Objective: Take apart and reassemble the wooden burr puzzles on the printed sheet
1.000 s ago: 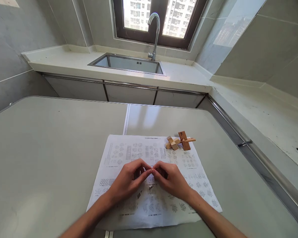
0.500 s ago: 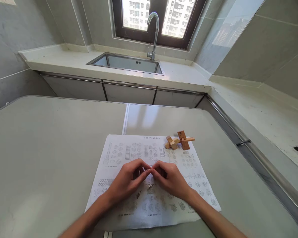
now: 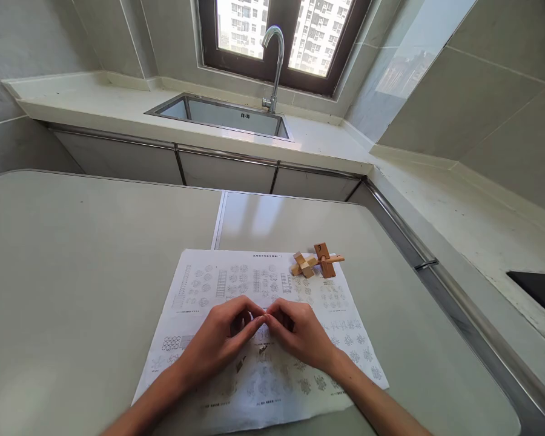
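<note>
Over the middle of a printed paper sheet [image 3: 195,357], my left hand [image 3: 229,330] and my right hand [image 3: 300,330] meet at their fingertips. Thumb and forefinger of each hand are pinched together, and anything between them is too small to make out. Small dark holes or marks show on the paper below the hands. Beyond my right hand, at the sheet's far right corner, lie a light wooden interlocking piece [image 3: 304,265] and a reddish-brown wooden piece [image 3: 326,260] with a dark mark, close against each other.
The sheet lies on a pale table [image 3: 72,272] with a seam down its middle. Behind it runs a white counter [image 3: 109,109] with a sink [image 3: 222,115] and a tall faucet [image 3: 279,60] under a window. Another counter [image 3: 458,212] runs along the right.
The whole view has shifted slightly, so the table and sheet appear further left. My hands keep the same fingertip-to-fingertip pose, and the wooden pieces stay at the same corner.
</note>
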A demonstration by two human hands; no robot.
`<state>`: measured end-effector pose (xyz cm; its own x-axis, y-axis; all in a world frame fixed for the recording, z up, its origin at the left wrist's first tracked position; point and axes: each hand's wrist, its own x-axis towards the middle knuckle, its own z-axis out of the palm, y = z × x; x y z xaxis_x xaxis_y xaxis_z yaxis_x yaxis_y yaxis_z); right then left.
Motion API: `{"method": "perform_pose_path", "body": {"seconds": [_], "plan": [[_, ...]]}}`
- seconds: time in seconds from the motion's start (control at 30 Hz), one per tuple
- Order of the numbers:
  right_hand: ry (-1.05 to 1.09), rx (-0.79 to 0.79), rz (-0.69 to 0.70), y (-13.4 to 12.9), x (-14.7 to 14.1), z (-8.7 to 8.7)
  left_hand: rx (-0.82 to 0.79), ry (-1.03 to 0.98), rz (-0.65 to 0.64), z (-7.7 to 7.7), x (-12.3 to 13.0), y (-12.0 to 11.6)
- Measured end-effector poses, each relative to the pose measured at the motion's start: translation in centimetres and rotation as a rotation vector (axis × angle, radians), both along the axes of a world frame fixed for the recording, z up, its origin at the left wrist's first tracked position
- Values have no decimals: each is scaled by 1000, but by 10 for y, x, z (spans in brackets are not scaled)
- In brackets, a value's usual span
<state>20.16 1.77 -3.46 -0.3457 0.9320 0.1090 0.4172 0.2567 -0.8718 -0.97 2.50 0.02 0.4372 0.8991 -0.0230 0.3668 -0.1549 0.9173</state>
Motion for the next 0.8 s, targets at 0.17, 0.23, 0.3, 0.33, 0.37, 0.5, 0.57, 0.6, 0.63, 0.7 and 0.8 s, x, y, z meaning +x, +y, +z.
{"method": "perform_pose_path", "body": {"seconds": [0.17, 0.23, 0.3, 0.33, 0.37, 0.5, 0.57, 0.6, 0.63, 0.7, 0.8], "plan": [[-20, 3, -5, 0, 1, 0, -5, -8, 1, 1, 0, -1], [-23, 8, -5, 0, 1, 0, -5, -4, 2, 1, 0, -1], [-23, 12, -7, 0, 1, 0, -3, -1, 1, 0, 0, -1], [-20, 12, -9, 0, 1, 1, -1, 0, 0, 1, 0, -1], [-17, 11, -11, 0, 0, 1, 0, 0, -1, 1, 0, 0], [-3, 0, -14, 0, 0, 4, -5, 11, -1, 1, 0, 0], [-3, 1, -8, 0, 0, 4, -13, 11, -9, 1, 0, 0], [-3, 2, -5, 1, 0, 5, -16, 9, -13, 1, -1, 0], [-3, 1, -2, 1, 1, 5, -18, 8, -15, 1, -1, 0], [1, 1, 0, 1, 1, 4, -19, 6, -17, 1, -1, 1], [12, 1, -3, 1, 1, 3, -19, 10, -22, 1, -2, 3]]}}
